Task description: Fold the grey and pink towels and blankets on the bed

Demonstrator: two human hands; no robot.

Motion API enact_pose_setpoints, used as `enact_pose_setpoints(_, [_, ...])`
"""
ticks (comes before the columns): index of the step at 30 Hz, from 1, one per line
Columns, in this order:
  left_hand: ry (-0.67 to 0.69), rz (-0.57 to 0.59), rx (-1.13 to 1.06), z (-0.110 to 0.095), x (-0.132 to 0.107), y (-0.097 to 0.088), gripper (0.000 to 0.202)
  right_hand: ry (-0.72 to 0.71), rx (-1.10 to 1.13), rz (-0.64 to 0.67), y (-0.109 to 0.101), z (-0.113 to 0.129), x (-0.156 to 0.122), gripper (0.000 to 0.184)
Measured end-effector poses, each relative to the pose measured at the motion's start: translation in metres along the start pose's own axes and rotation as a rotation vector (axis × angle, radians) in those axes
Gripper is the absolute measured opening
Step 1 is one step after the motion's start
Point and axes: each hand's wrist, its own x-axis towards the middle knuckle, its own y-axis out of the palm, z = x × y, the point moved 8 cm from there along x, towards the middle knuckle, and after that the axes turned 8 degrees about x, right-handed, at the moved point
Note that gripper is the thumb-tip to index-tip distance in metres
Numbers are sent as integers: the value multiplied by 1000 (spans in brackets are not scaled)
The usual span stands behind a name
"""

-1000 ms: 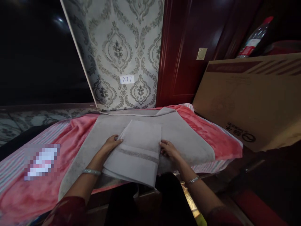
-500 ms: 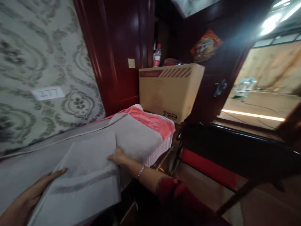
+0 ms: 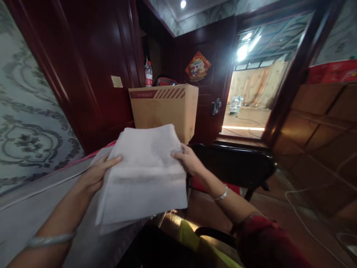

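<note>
Surface under grey cloth [image 3: 32, 208], pink fabric [image 3: 111, 143]

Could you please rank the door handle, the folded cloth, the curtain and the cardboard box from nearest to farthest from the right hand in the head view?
1. Folded cloth: in the right hand's grip.
2. Cardboard box: just beyond the cloth.
3. Door handle: farther back, right of the box.
4. Curtain: farthest back, right of the door handle.
</note>
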Motion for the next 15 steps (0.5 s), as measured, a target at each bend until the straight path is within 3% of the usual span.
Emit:
enact_pose_setpoints(2, [28,168,-242,-36,20,61,70,-68,-54,-106,-51,47,-7,55])
enact_pose_setpoints(4, [113,242,-374,-75,39,113,70,-129,-144,-209,-102,90,-14,52])
enact_pose_setpoints(8, [252,339,-397,-132,70,214,79,-150,-400,-353,-202,149,-25,53])
enact_pose_setpoints(11, [409,386,-42,-146,77,288,80,-181,-896,-525,-263,167,-46,67])
enact_pose_setpoints(13, [547,399,283,-141,72,330,72,-224,-1326,-566,-277,161,-61,78])
enact_pose_setpoints(15, [627,399,497,-128,65,359,62,-230,-1664,-470,-274,136,-72,80])
